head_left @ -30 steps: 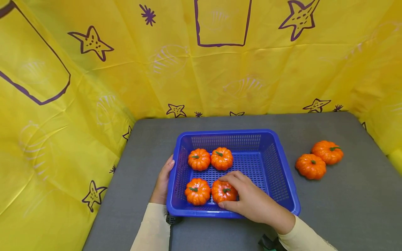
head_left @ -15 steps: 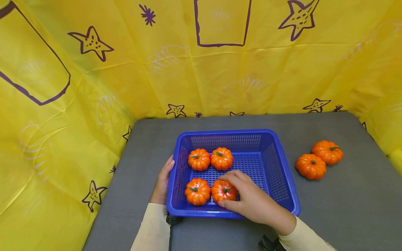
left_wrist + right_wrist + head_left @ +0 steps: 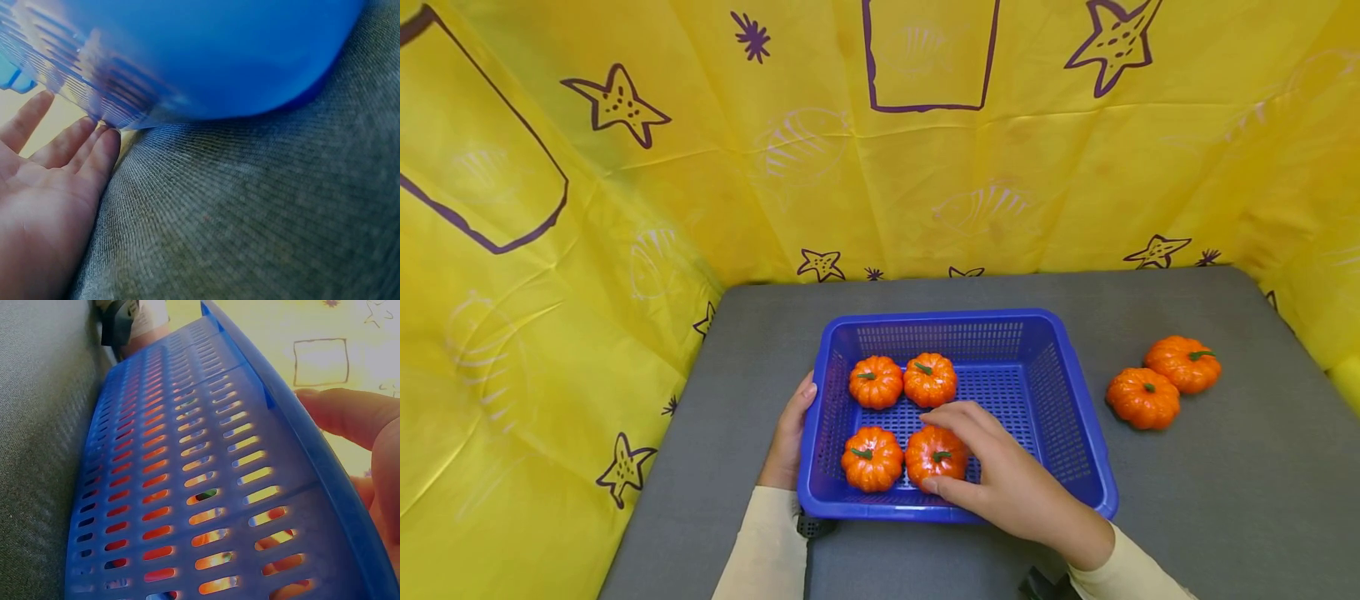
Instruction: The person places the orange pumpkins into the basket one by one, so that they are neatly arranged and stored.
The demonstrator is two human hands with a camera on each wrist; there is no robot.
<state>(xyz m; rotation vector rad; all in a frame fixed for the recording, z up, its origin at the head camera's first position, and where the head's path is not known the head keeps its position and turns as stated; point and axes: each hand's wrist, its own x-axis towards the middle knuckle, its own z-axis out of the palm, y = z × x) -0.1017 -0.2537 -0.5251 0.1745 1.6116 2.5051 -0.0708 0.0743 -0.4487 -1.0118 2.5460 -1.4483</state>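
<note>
A blue plastic basket sits on the grey table, holding several small orange pumpkins with green stems. My left hand rests against the basket's left side, and in the left wrist view its nearly straight fingers touch the slotted wall. Inside the basket, my right hand is spread loosely around the front right pumpkin. Its thumb overlaps that pumpkin's near edge, while the fingertips are at the far edge. To its left lies another pumpkin. Behind are two more, the back left pumpkin and a neighbouring pumpkin.
Right of the basket, two further pumpkins lie on the table: a nearer pumpkin and, touching it, a farther pumpkin. A yellow cloth with purple star drawings hangs behind and beside the grey table.
My right hand has shifted slightly right, and its fingers have lifted and spread a little from the front right pumpkin. That pumpkin and my left hand stay in place.
</note>
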